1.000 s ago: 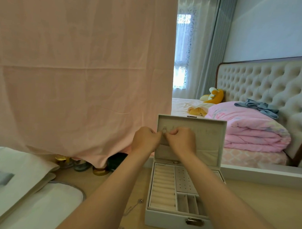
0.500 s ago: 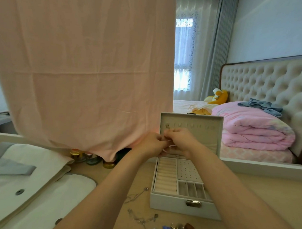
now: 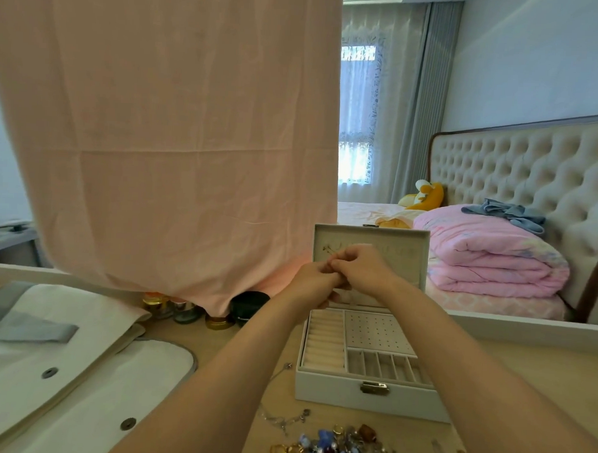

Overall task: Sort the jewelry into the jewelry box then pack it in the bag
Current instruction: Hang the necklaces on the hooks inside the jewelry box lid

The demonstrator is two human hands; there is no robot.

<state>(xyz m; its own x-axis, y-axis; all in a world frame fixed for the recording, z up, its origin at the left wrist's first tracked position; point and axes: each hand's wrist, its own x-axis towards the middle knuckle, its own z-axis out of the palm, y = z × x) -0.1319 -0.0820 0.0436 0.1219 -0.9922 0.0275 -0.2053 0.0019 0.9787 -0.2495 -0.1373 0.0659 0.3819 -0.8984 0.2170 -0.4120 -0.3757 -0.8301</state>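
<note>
Left hand (image 3: 314,284): raised in front of the open lid, fingers curled inward, fingertips meeting those of the other hand. Whether it grips anything cannot be told, since the contact is hidden.
Right hand (image 3: 364,269): just right of the left hand and touching it, knuckles up, fingers curled. Anything pinched between them is too small to make out.
Jewelry box (image 3: 362,398): white, standing open on the table right of centre, with a brass latch (image 3: 374,387) on its near wall.
Lid (image 3: 411,257): upright at the far side of the box, behind both hands. A small thin item (image 3: 328,250) shows against it just left of the hands.
Box interior: ring rolls (image 3: 324,342) on the left, a perforated panel (image 3: 375,330) at far right, narrow divided slots (image 3: 384,365) at near right.
Loose jewelry (image 3: 337,444): a pile of blue, gold and amber pieces on the table near the box, apart from it.
Silver chain (image 3: 284,420): on the table left of the pile, near the box's left corner.
White bag (image 3: 82,371): lying flat at the left, with grey snaps, well apart from the box.
Table (image 3: 523,369): light wood.
Pink cloth (image 3: 175,137): hanging over the far left and centre.
Jars (image 3: 186,312): a row under the cloth's lower edge.
Bed: a folded pink quilt (image 3: 486,260) at the far right, before a tufted headboard (image 3: 513,172).
</note>
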